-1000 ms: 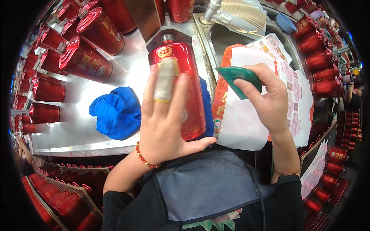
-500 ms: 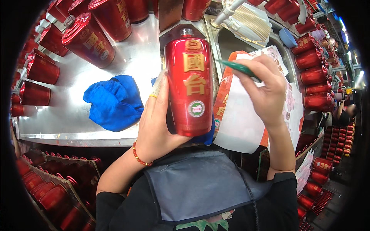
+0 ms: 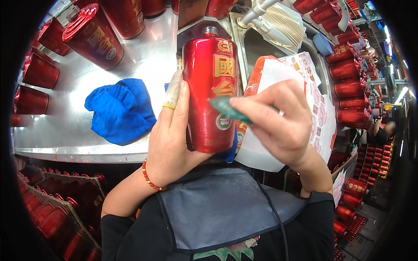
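Observation:
A glossy red bottle (image 3: 200, 95) with raised gold characters and a round green-and-white label stands before me, its neck uncapped and pointing away. My left hand (image 3: 167, 145) is wrapped round its left side and lower end. A pale finger cot (image 3: 173, 89) with a yellow rim covers one fingertip. My right hand (image 3: 285, 126) pinches a flat green scraper (image 3: 228, 108), slightly blurred, over the bottle's front between the characters and the round label. Whether the scraper touches the surface I cannot tell. Part of a blue cloth shows beneath the bottle.
A crumpled blue cloth (image 3: 119, 111) lies on the metal table (image 3: 78, 150) at left, with several red bottles (image 3: 93, 37) behind it. Decal sheets (image 3: 265, 145) lie at right by a sink with a tap (image 3: 261, 17) and a blue bowl (image 3: 322, 43). Bottle racks (image 3: 65, 213) flank me.
My right hand has moved left and slightly down, bringing the scraper over the bottle's front. The bottle has turned a little, shifting its gold characters rightward. My left hand keeps its hold.

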### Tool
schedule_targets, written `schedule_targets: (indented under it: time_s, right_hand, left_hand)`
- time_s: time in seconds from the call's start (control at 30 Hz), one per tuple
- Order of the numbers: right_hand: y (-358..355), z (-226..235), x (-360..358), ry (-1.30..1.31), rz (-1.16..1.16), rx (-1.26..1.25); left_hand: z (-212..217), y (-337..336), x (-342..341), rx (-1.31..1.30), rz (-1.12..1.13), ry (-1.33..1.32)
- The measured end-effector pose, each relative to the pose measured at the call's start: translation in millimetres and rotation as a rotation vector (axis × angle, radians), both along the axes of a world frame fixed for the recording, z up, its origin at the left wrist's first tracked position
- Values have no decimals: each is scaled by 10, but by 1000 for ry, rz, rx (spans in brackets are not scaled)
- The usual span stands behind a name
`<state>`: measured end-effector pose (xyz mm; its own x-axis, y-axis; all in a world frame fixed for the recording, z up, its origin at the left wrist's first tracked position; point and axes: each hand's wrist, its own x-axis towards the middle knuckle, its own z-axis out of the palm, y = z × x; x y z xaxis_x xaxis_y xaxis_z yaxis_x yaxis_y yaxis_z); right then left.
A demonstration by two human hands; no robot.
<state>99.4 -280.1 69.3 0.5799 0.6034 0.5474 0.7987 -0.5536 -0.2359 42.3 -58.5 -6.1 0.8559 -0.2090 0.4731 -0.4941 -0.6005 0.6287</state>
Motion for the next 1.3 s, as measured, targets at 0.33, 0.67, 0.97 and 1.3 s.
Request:
schedule_targets:
  time_s: [0.33,0.67,0.97,1.3]
  right_hand:
    - [29,17,-66,-60,-37,-8]
    - [-152,173,-483,473,-35,88]
    - [-1670,-59,-619,900,-632,804]
    - [-2259,-300,-1005,873,-910,882]
  left_hand:
    - [-188,23,11,-3,11,97]
    - [58,35,-14,46,-13,-63]
    - [-82,-19,31,-67,-53,81]
    - [-179,79,10,-111,-123,128]
